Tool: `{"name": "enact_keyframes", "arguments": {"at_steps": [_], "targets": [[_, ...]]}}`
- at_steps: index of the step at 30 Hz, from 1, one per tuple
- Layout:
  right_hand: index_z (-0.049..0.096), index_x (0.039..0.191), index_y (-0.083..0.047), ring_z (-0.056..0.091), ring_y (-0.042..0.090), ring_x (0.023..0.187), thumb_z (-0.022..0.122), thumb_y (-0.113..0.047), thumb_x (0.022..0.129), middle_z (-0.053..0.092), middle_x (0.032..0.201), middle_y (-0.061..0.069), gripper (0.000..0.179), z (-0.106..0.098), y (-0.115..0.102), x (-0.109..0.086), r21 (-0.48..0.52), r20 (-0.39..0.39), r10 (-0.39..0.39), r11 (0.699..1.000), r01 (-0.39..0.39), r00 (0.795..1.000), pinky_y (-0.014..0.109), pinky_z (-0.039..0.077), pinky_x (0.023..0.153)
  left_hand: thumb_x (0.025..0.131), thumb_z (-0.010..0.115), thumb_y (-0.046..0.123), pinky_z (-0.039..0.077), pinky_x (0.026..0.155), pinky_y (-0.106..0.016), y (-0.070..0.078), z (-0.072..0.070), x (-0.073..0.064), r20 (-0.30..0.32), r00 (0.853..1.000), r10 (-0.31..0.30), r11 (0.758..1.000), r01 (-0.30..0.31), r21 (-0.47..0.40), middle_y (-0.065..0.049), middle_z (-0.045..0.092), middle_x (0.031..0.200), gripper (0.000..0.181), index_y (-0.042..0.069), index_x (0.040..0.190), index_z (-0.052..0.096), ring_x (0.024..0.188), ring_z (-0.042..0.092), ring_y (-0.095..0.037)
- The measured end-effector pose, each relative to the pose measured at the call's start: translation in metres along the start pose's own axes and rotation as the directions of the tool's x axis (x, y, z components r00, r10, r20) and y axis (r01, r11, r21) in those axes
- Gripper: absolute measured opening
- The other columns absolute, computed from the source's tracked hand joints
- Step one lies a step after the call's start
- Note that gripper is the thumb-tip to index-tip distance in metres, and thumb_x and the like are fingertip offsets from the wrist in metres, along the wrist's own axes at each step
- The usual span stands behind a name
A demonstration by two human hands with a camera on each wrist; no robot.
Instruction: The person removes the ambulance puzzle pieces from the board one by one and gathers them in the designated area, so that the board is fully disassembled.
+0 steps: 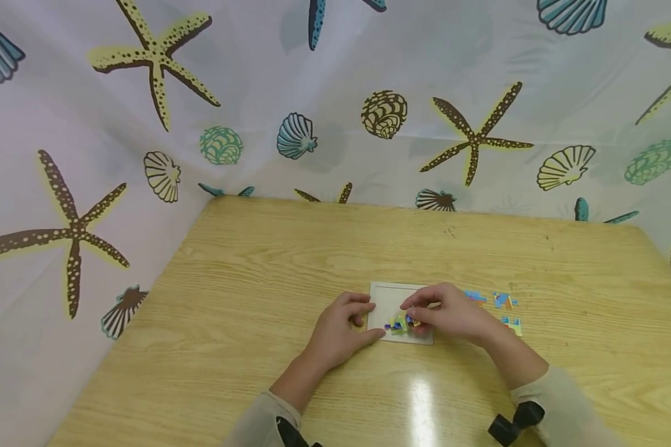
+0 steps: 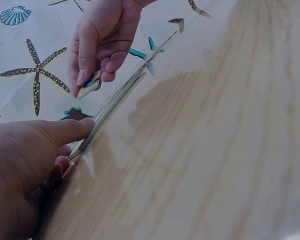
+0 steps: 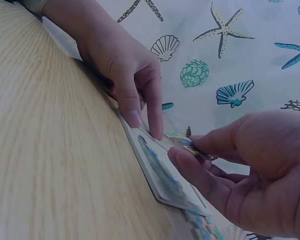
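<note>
A white puzzle tray (image 1: pixel 388 295) with a raised rim lies on the table. My left hand (image 1: pixel 338 332) holds it at the left side, thumb at the near left corner and fingers along the edge. My right hand (image 1: pixel 447 313) pinches a small colourful puzzle piece (image 2: pixel 92 85) between thumb and fingers, just above the tray. Inside the tray's near part lie several puzzle pieces (image 3: pixel 160 165), yellow-green and blue. Whether they are joined I cannot tell. The right fingers partly hide the tray's right side.
Right of the tray, loose puzzle pieces (image 1: pixel 503 300) in blue and orange lie on the wooden table (image 1: pixel 268 261); the right forearm passes close to them. A white cloth (image 1: pixel 335 81) printed with shells and starfish hangs behind the table and at its sides.
</note>
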State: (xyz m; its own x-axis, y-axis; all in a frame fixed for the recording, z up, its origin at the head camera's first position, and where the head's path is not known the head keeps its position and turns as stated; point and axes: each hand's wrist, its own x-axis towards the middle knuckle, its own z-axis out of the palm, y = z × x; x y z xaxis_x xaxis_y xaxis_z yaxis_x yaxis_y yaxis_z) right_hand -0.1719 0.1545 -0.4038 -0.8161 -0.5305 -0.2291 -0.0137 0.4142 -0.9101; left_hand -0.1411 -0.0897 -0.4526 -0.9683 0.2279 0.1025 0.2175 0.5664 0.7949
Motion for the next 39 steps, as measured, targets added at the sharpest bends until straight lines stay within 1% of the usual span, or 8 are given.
{"name": "enact_keyframes", "arguments": {"at_steps": [8,15,21,28,32,35,37,39], "targets": [[0.073,0.110,-0.003,0.068,0.021,0.079,0.068,-0.020,0.096,0.072,0.099,0.011,0.023,-0.014,0.004,-0.018,-0.045,-0.070,0.010,0.999,-0.013,0.998,0.030,0.058,0.072,0.080,0.085,0.028,0.045,0.074,-0.021,-0.001,0.001,0.001,-0.004,1.000,0.009,1.000,-0.009,0.012,-0.001,0.061,0.128,0.046,0.006,0.119,0.073,0.084,0.053,-0.009],[0.073,0.107,0.000,0.066,0.017,0.074,0.071,-0.018,0.093,0.073,0.092,0.009,0.023,-0.016,0.012,-0.031,-0.030,-0.149,0.072,0.997,-0.078,0.986,0.028,0.057,0.068,0.080,0.086,0.027,0.044,0.074,-0.021,-0.001,0.002,0.000,0.001,1.000,0.007,1.000,-0.007,0.003,-0.001,0.061,0.128,0.047,0.005,0.119,0.073,0.083,0.053,-0.008],[0.073,0.102,-0.003,0.064,0.016,0.068,0.072,-0.019,0.092,0.071,0.080,0.005,0.019,-0.013,0.018,-0.039,-0.125,-0.214,0.095,0.985,-0.123,0.972,0.026,0.053,0.062,0.079,0.086,0.027,0.044,0.074,-0.021,-0.002,0.002,0.000,-0.001,1.000,0.002,1.000,-0.002,-0.002,-0.001,0.061,0.128,0.047,0.005,0.119,0.073,0.083,0.053,-0.009],[0.073,0.097,-0.004,0.064,0.015,0.064,0.072,-0.018,0.092,0.069,0.075,0.004,0.015,-0.009,0.018,-0.042,-0.179,-0.237,0.099,0.973,-0.144,0.966,0.027,0.054,0.059,0.079,0.086,0.027,0.044,0.074,-0.021,-0.002,0.002,0.000,-0.010,1.000,0.010,1.000,-0.010,0.007,-0.001,0.061,0.129,0.047,0.006,0.119,0.073,0.083,0.053,-0.008],[0.074,0.093,-0.006,0.064,0.014,0.062,0.074,-0.018,0.090,0.069,0.075,0.003,0.013,-0.004,0.015,-0.043,-0.235,-0.273,0.094,0.959,-0.161,0.957,0.026,0.053,0.057,0.080,0.085,0.027,0.045,0.074,-0.021,-0.001,0.002,-0.001,-0.005,1.000,0.003,1.000,-0.003,0.000,-0.001,0.061,0.129,0.047,0.006,0.120,0.072,0.083,0.053,-0.009],[0.075,0.089,-0.009,0.063,0.012,0.062,0.075,-0.019,0.089,0.069,0.076,0.000,0.010,-0.001,0.013,-0.043,-0.309,-0.297,0.077,0.935,-0.172,0.952,0.032,0.055,0.066,0.080,0.085,0.027,0.045,0.074,-0.021,-0.001,0.002,0.000,-0.002,1.000,-0.003,1.000,0.003,-0.008,0.000,0.061,0.128,0.046,0.007,0.120,0.073,0.083,0.053,-0.009],[0.075,0.087,-0.011,0.063,0.011,0.062,0.075,-0.019,0.089,0.069,0.074,-0.002,0.008,0.000,0.012,-0.043,-0.351,-0.300,0.064,0.920,-0.173,0.952,0.040,0.056,0.081,0.080,0.085,0.027,0.045,0.074,-0.021,-0.002,0.002,0.000,-0.001,1.000,-0.004,1.000,0.004,-0.009,0.000,0.062,0.128,0.045,0.008,0.119,0.073,0.084,0.053,-0.009],[0.075,0.085,-0.012,0.063,0.010,0.061,0.076,-0.019,0.088,0.069,0.073,-0.004,0.007,0.000,0.012,-0.044,-0.383,-0.295,0.051,0.908,-0.167,0.954,0.050,0.049,0.099,0.080,0.085,0.026,0.045,0.074,-0.022,-0.002,0.002,0.000,0.000,1.000,-0.007,1.000,0.006,-0.012,0.000,0.062,0.127,0.044,0.008,0.118,0.074,0.084,0.053,-0.009]]}}
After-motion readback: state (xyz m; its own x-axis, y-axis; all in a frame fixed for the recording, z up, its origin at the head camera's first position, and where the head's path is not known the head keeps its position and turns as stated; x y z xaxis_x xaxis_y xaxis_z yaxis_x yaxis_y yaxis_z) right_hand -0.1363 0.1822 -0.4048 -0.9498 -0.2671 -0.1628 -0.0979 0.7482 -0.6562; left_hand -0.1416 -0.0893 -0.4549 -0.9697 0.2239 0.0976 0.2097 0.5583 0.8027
